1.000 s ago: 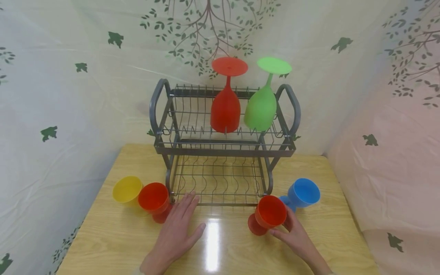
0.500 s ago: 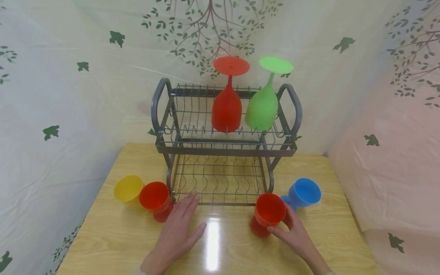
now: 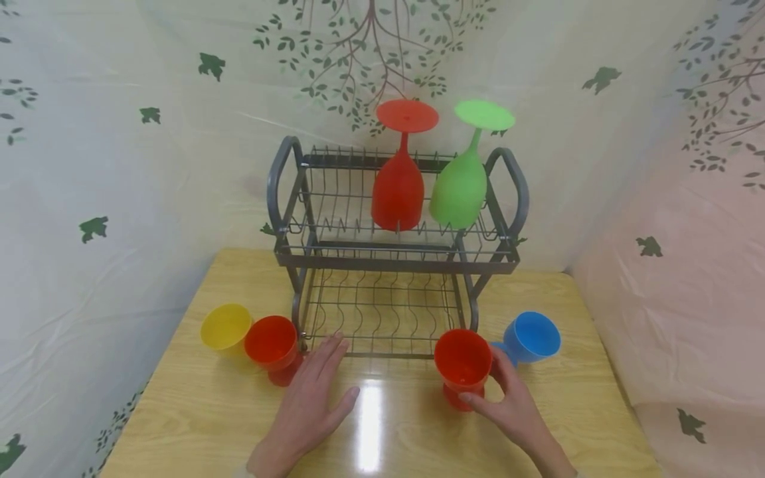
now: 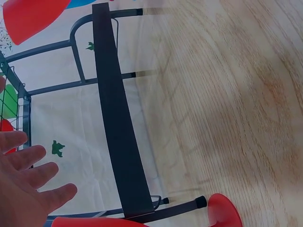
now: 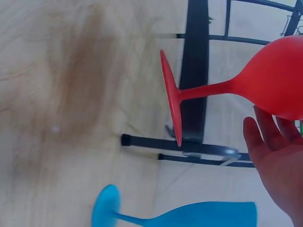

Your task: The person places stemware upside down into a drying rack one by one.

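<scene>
My right hand (image 3: 512, 408) holds a red plastic goblet (image 3: 463, 362) by its bowl, at the rack's front right corner. The goblet stands upright. In the right wrist view, the foot of this red goblet (image 5: 171, 97) appears raised off the table. My left hand (image 3: 307, 401), fingers straight and thumb spread, lies at the rack's front left. Left of it, another red goblet (image 3: 271, 342) stands beside a yellow goblet (image 3: 226, 328). A blue goblet (image 3: 532, 336) is to the right of my right hand.
A two-tier dark metal dish rack (image 3: 397, 264) stands at the table's back. Upside down on its upper tier are a red goblet (image 3: 399, 189) and a green goblet (image 3: 460, 192). The wooden table (image 3: 418, 445) meets a patterned cloth (image 3: 137, 199) behind and at the sides.
My right hand has brought its red goblet from a tilt to upright, shifting it slightly left and toward the rack. The left hand stays in place.
</scene>
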Action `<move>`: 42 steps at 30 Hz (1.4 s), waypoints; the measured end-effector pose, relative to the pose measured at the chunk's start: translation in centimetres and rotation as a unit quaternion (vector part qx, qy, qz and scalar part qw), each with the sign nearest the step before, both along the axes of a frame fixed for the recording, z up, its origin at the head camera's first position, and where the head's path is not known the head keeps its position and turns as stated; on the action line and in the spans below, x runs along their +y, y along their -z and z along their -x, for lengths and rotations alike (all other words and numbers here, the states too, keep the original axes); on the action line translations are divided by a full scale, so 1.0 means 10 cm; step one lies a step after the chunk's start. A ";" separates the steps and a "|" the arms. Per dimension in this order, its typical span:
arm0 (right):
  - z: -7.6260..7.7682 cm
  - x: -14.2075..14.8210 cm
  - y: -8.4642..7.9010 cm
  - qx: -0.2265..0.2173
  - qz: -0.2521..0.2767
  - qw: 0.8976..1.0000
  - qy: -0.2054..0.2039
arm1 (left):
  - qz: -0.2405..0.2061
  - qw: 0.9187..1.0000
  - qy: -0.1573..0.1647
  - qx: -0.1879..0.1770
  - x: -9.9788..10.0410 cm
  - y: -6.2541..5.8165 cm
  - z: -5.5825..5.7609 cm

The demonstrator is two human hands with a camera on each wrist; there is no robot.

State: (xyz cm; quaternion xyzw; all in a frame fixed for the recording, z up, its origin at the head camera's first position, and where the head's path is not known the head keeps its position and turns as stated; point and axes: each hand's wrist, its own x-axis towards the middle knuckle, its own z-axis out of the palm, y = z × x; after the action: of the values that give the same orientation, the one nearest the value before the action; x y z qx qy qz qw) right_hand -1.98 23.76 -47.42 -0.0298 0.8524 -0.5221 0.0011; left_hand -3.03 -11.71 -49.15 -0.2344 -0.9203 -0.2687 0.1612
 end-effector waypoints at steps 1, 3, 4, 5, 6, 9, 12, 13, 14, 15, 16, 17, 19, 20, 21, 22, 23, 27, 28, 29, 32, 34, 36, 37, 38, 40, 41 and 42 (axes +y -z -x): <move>0.00 -0.02 -0.02 0.009 0.000 1.000 -0.002 | 0.000 1.000 0.000 0.000 0.00 0.00 0.00; 0.01 -0.05 -0.05 0.026 -0.006 1.000 -0.004 | -0.002 1.000 0.000 0.002 -0.01 0.00 0.01; 0.01 -0.07 -0.06 0.034 -0.008 0.999 -0.005 | -0.003 1.000 0.000 0.002 -0.01 0.01 0.01; 0.01 -0.09 -0.08 0.041 -0.009 0.999 -0.006 | -0.005 1.000 0.001 0.003 -0.01 0.01 0.01; 0.02 -0.11 -0.10 0.045 -0.012 0.999 -0.006 | -0.007 1.000 0.003 0.004 -0.01 0.01 0.01; 0.02 -0.16 -0.14 0.049 -0.023 0.999 -0.003 | -0.016 1.000 0.006 -0.001 -0.01 0.00 0.01; 0.03 -0.20 -0.19 0.052 -0.041 0.998 -0.001 | -0.027 0.999 0.009 -0.015 -0.01 -0.02 0.01; 0.04 -0.22 -0.20 0.057 -0.047 0.997 -0.001 | -0.032 0.999 0.010 -0.021 -0.01 -0.03 0.01; 0.04 -0.23 -0.21 0.062 -0.052 0.997 -0.002 | -0.037 0.999 0.010 -0.029 -0.01 -0.03 0.01; 0.04 -0.24 -0.21 0.069 -0.057 0.996 -0.003 | -0.042 0.998 0.011 -0.038 0.00 -0.04 0.01; 0.05 -0.26 -0.22 0.077 -0.059 0.995 -0.005 | -0.048 0.997 0.012 -0.050 0.00 -0.05 0.01; 0.05 -0.27 -0.22 0.083 -0.059 0.995 -0.008 | -0.056 0.996 0.012 -0.063 0.00 -0.06 0.01; 0.06 -0.31 -0.24 0.093 -0.058 0.994 -0.014 | -0.073 0.993 0.013 -0.087 0.01 -0.08 0.01; 0.07 -0.32 -0.25 0.095 -0.057 0.994 -0.017 | -0.083 0.991 0.013 -0.100 0.01 -0.09 0.01; 0.08 -0.34 -0.26 0.098 -0.056 0.993 -0.020 | -0.093 0.989 0.013 -0.112 0.02 -0.11 0.00; 0.09 -0.36 -0.27 0.099 -0.056 0.993 -0.024 | -0.106 0.987 0.013 -0.124 0.02 -0.13 0.00; 0.09 -0.38 -0.28 0.099 -0.056 0.993 -0.026 | -0.117 0.984 0.013 -0.135 0.03 -0.14 0.00; 0.13 -0.46 -0.34 0.106 -0.058 0.992 -0.041 | -0.166 0.972 0.016 -0.168 0.03 -0.19 0.01; 0.14 -0.48 -0.35 0.109 -0.060 0.991 -0.044 | -0.178 0.968 0.016 -0.175 0.04 -0.20 0.01; 0.14 -0.50 -0.35 0.114 -0.062 0.990 -0.048 | -0.189 0.965 0.017 -0.179 0.04 -0.21 0.02; 0.17 -0.55 -0.36 0.132 -0.073 0.987 -0.059 | -0.224 0.955 0.023 -0.192 0.04 -0.23 0.04; 0.18 -0.59 -0.36 0.148 -0.082 0.983 -0.068 | -0.250 0.946 0.030 -0.205 0.04 -0.24 0.06; 0.19 -0.63 -0.37 0.166 -0.095 0.979 -0.077 | -0.280 0.934 0.039 -0.219 0.04 -0.24 0.08; 0.20 -0.64 -0.37 0.174 -0.101 0.976 -0.081 | -0.295 0.927 0.046 -0.225 0.04 -0.25 0.08; 0.21 -0.66 -0.37 0.181 -0.108 0.974 -0.086 | -0.310 0.921 0.050 -0.233 0.04 -0.25 0.09; 0.22 -0.70 -0.37 0.194 -0.122 0.969 -0.093 | -0.336 0.907 0.057 -0.247 0.04 -0.25 0.10; 0.22 -0.72 -0.38 0.200 -0.129 0.966 -0.096 | -0.345 0.902 0.058 -0.253 0.05 -0.26 0.11; 0.23 -0.73 -0.38 0.206 -0.137 0.964 -0.100 | -0.353 0.897 0.061 -0.258 0.05 -0.26 0.11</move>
State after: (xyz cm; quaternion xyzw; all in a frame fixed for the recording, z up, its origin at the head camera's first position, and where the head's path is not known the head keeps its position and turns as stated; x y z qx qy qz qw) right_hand -4.26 16.41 -43.61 -0.2208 0.8904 -0.3801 -0.1181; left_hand -4.10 -11.21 -46.56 -0.1400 -0.7583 -0.6362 -0.0262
